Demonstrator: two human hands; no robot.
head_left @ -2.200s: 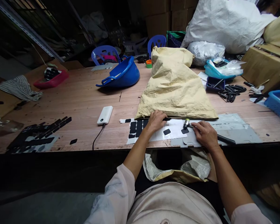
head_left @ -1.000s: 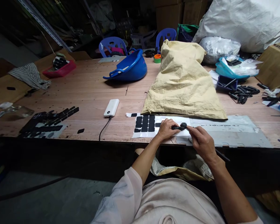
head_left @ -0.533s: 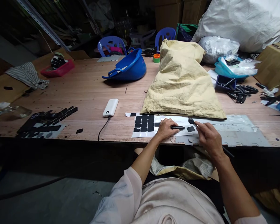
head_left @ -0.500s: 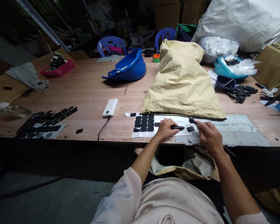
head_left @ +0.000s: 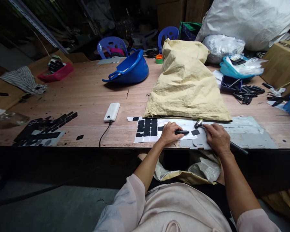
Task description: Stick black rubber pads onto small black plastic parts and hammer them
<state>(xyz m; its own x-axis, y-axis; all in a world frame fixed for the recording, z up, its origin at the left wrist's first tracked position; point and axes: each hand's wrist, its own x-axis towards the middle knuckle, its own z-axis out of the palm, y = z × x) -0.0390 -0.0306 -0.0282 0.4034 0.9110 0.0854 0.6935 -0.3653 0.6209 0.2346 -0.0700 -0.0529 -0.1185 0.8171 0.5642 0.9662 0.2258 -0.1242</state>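
My left hand (head_left: 170,133) rests over a white sheet (head_left: 187,123) at the table's front edge, closed on a short black cylindrical piece (head_left: 183,132) that lies flat, pointing right. Rows of black rounded squares (head_left: 147,128) cover the sheet's left part. One loose black rounded square (head_left: 195,132) lies just right of the cylinder's tip. My right hand (head_left: 217,138) grips a small hammer (head_left: 239,148). Its metal head with a pale face is at the left, low over a grey board (head_left: 251,133), and its black handle sticks out behind the hand past the table edge.
A yellow cloth sack (head_left: 187,87) lies just behind the sheet. Left of it are a white power bank (head_left: 112,111) with a cable and a tilted blue basin (head_left: 132,69). Black pieces (head_left: 250,93) are heaped at the right. More black cutouts (head_left: 42,129) lie far left.
The hammer has turned in my right hand, so its head shows side-on with the pale face visible. My left hand keeps its hold on the black cylindrical piece. The whole view has shifted slightly.
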